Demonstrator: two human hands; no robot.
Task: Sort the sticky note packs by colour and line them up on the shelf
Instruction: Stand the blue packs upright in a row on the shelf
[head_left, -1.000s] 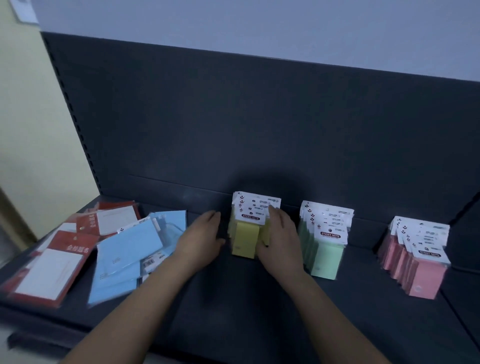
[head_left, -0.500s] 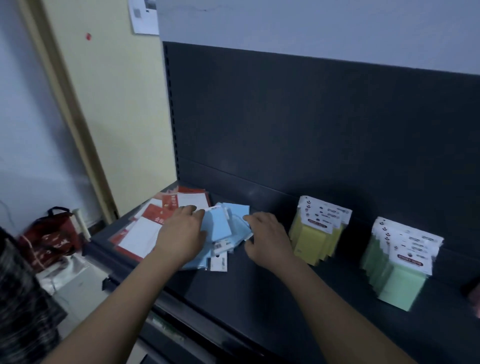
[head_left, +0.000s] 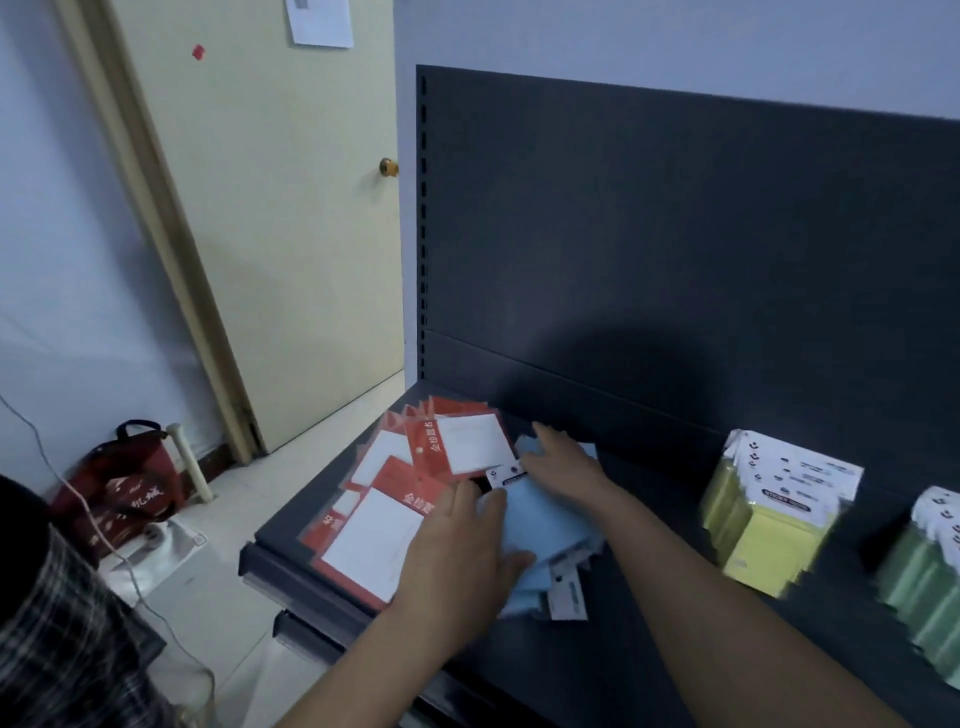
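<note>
A: Starting at the left, what lies there?

B: Red packs (head_left: 384, 525) with white windows, fanned flat at the left end of the shelf (head_left: 649, 665). They are not the sticky notes, as far as I can read them.

A: And the left hand (head_left: 457, 540)?

B: It rests on the near-left side of the blue sticky note packs (head_left: 545, 525), partly over the red ones. The thumb is spread wide and lies flat on the blue. The fingers are together along the pile's left edge, but I cannot tell whether their tips tuck under it.

A: How does the blue pile lie?

B: Flat and loose, between the two hands, with its long axis running near to far. One white header card points far-left and another near-right, so the packs are not all turned the same way.

A: The right hand (head_left: 563, 462)?

B: It lies on the far-right edge of the pile, with the fingers straight, close together and pointing left. Both hands touch the pile, so neither is nearer. I judge that squaring it means pressing inward across its short side.

A: Further right?

B: The yellow packs (head_left: 774, 519) stand upright in a row, well apart from the blue. The green packs (head_left: 935, 571) are just beyond them, cut off by the frame edge. The blue row would likely go in the bare stretch to the left of the yellow.
</note>
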